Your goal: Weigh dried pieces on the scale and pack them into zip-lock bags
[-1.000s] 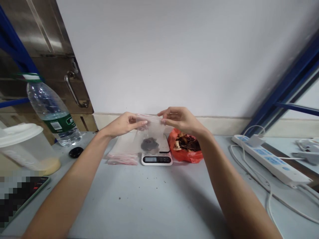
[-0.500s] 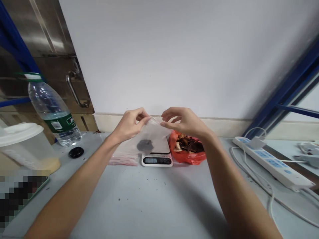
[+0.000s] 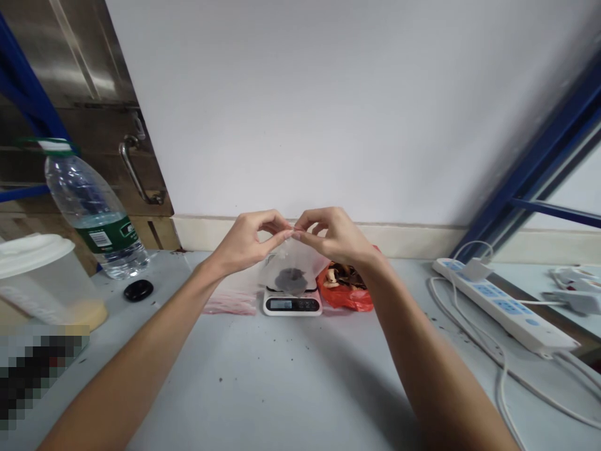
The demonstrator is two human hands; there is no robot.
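Observation:
My left hand (image 3: 246, 241) and my right hand (image 3: 328, 237) meet fingertip to fingertip above the table, both pinching the top edge of a small clear zip bag (image 3: 293, 266). A dark clump sits in the bag's bottom. The bag hangs just above a small white digital scale (image 3: 292, 304). An orange plastic bag (image 3: 347, 289) with brown dried pieces lies right of the scale, behind my right wrist. A stack of empty clear bags with pink strips (image 3: 231, 302) lies left of the scale.
A water bottle (image 3: 91, 213), a black cap (image 3: 138, 290) and a lidded translucent tub (image 3: 40, 282) stand at the left. A white power strip (image 3: 504, 307) with cables runs along the right. A blue metal frame (image 3: 539, 169) rises at the right.
My two hands have come together at the middle of the bag's top edge. The bag, held wider and tilted before, now hangs narrower and straight above the scale.

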